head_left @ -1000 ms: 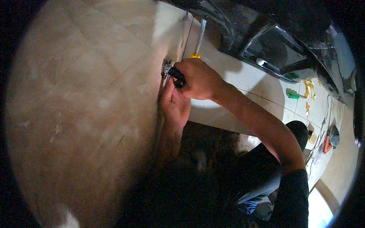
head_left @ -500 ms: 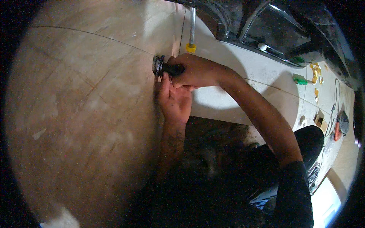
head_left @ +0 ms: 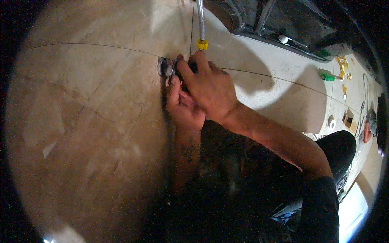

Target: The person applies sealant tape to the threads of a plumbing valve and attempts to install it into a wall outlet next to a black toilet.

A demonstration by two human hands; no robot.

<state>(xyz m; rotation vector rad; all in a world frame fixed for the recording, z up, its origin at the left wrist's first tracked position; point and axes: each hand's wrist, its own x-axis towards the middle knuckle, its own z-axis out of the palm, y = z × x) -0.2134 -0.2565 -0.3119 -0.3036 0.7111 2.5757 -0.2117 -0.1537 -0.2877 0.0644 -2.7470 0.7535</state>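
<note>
A small black and silver fitting [head_left: 177,69] is between my fingers, beside a round metal-rimmed opening [head_left: 163,67] in the tiled wall. My right hand [head_left: 214,87] reaches over from the right, with its fingers bent around the black part. From below, my left hand [head_left: 184,106] holds its thumb and fingertips against the fitting's lower side. The fingers cover much of it, so its exact kind does not show. Just above my right fingertips hangs a braided metal hose [head_left: 201,20] with a yellow nut [head_left: 202,44].
The beige tiled wall [head_left: 89,121] fills the left. A dark moulded basin-like underside [head_left: 291,28] overhangs the upper right. On the pale floor lie a green-handled screwdriver [head_left: 327,76], yellow scraps [head_left: 343,67], a white tape roll [head_left: 332,122], a small box [head_left: 349,120] and an orange-handled tool [head_left: 367,133].
My right hand has turned, its back now facing up and its fingers spread over the fitting. More of the round wall opening shows beside the fitting. The view has shifted slightly.
</note>
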